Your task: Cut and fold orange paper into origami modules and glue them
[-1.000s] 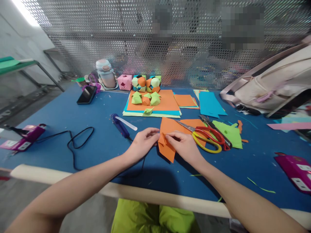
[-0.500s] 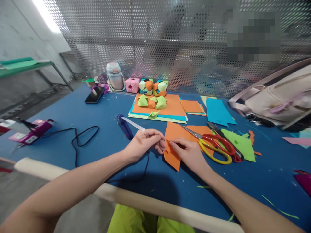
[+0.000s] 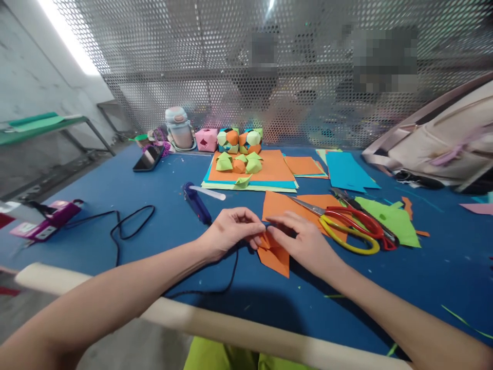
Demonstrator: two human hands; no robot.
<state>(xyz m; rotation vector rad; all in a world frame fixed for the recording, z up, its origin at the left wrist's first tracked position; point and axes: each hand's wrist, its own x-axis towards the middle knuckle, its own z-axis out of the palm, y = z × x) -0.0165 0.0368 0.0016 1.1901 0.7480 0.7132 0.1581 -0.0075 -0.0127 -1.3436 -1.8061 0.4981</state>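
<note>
Between my fingertips is a small folded piece of orange paper, partly covered by the fingers. My left hand pinches it from the left, and my right hand grips it from the right. Under and behind the hands lie flat orange sheets. Scissors with red and yellow handles rest on the orange paper just right of my right hand. A blue glue gun with a white glue stick lies beyond my left hand, its black cord running beneath my left forearm.
A paper stack bears green and orange folded pieces. Behind it stand paper balls, a pink paper cube and a bottle. A phone, purple power strip, blue sheets, green scraps and backpack lie around.
My left hand has closed in on the folded orange paper, and both hands' fingertips now meet at it. The view has shifted slightly.
</note>
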